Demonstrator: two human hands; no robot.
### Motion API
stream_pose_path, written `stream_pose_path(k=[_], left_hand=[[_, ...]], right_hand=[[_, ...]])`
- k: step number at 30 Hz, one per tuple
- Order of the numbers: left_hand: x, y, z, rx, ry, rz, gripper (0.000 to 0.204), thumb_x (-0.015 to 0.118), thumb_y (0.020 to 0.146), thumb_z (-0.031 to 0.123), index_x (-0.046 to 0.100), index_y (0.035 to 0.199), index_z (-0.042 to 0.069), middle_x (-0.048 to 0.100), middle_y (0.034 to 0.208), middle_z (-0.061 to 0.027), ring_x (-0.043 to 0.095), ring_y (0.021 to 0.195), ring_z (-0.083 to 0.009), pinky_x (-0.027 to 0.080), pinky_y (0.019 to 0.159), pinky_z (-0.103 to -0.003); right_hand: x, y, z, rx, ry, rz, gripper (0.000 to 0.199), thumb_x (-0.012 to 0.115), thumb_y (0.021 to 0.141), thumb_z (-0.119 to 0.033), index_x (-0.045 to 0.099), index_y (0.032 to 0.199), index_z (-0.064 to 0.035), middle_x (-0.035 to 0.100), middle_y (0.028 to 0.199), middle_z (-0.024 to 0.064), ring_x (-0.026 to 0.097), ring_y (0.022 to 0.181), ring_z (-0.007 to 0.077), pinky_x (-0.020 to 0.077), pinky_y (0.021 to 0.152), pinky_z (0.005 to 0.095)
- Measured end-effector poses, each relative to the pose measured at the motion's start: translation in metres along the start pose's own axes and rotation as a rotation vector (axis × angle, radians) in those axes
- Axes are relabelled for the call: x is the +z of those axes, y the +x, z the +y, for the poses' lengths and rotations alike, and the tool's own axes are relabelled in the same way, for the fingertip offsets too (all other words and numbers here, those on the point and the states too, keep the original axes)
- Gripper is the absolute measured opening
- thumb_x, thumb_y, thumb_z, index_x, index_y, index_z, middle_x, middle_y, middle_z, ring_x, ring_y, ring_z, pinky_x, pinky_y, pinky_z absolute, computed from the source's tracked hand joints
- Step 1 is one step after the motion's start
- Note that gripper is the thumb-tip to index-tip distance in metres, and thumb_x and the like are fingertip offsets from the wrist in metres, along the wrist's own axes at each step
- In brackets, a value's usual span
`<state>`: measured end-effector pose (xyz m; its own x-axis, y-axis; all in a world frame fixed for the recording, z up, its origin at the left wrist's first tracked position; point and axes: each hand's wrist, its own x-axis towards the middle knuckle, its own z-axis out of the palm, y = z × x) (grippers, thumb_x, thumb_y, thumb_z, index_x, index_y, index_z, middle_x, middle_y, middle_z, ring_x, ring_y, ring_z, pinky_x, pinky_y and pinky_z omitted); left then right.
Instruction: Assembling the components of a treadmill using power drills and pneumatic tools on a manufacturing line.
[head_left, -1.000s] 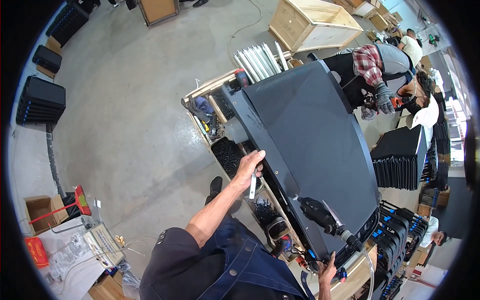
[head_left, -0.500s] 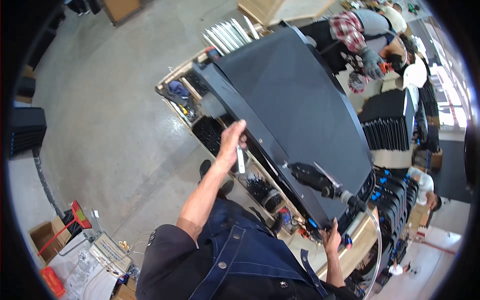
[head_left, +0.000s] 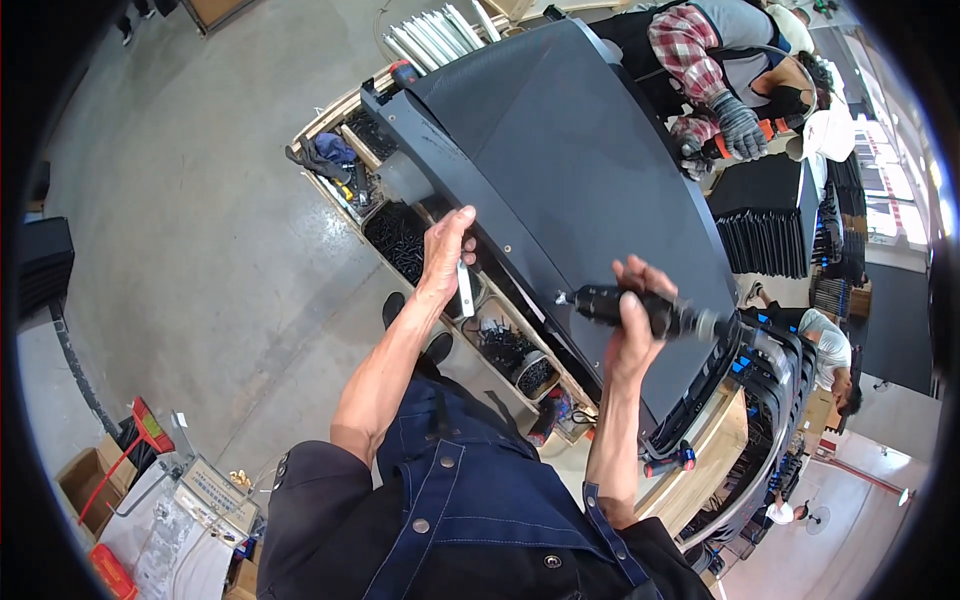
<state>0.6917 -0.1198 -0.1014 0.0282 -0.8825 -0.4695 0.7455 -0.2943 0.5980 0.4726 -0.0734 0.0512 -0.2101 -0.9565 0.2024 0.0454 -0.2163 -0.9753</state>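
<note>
A large dark grey panel assembly [head_left: 570,150] lies slantwise in front of me, with screw heads along its near rim. At that rim my left hand [head_left: 443,255] is closed around a flat silver metal strip [head_left: 465,292], its thumb by the panel's edge. Whether the thumb presses on the panel I cannot tell. Over the panel's right part, my right hand [head_left: 634,335] grips a black air screwdriver [head_left: 598,304], whose tip points left toward the near rim. The back of the tool is blurred.
Below the near rim, wooden trays [head_left: 405,277] hold many black screws. A co-worker's gloved hand [head_left: 740,132] holds an orange and black power tool across the panel. Stacked black panels [head_left: 762,235] stand at the right. White rods [head_left: 435,42] lie beyond the panel's far left corner.
My right hand has left the panel's lower right corner and taken hold of the air screwdriver. My left hand keeps the strip. The co-worker's tool has come closer to the panel.
</note>
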Motion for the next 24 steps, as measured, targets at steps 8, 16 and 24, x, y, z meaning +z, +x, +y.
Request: stream_pose_path(k=[8, 16, 24], left_hand=[[-0.004, 0.009, -0.002, 0.004, 0.02, 0.036, 0.036, 0.074, 0.087, 0.045, 0.064, 0.095, 0.011, 0.048, 0.082, 0.006, 0.046, 0.067, -0.0052, 0.035, 0.051, -0.019], [0.003, 0.007, 0.003, 0.024, 0.021, 0.072, 0.026, 0.071, 0.091, 0.038, 0.062, 0.086, 0.014, 0.049, 0.075, 0.0078, 0.047, 0.062, -0.0034, 0.037, 0.049, -0.019], [-0.006, 0.002, 0.004, 0.049, 0.085, 0.014, 0.033, 0.07, 0.092, 0.041, 0.055, 0.079, 0.014, 0.042, 0.074, 0.0078, 0.044, 0.061, -0.0034, 0.034, 0.049, -0.019]], right_hand=[[0.0, 0.036, 0.01, 0.09, -0.006, -0.181, 0.051, 0.079, 0.08, -0.005, 0.055, 0.126, -0.0013, 0.066, 0.116, 0.0173, 0.068, 0.107, 0.0297, 0.0546, 0.095, 0.0425], [0.002, 0.028, 0.008, 0.106, -0.013, -0.222, 0.056, 0.082, 0.077, -0.004, 0.054, 0.125, -0.0028, 0.065, 0.121, 0.0172, 0.067, 0.108, 0.0298, 0.0536, 0.098, 0.0425], [-0.001, 0.023, 0.005, 0.085, 0.002, -0.18, 0.057, 0.085, 0.077, -0.015, 0.054, 0.123, -0.0017, 0.065, 0.118, 0.0161, 0.068, 0.104, 0.029, 0.0545, 0.095, 0.0426]])
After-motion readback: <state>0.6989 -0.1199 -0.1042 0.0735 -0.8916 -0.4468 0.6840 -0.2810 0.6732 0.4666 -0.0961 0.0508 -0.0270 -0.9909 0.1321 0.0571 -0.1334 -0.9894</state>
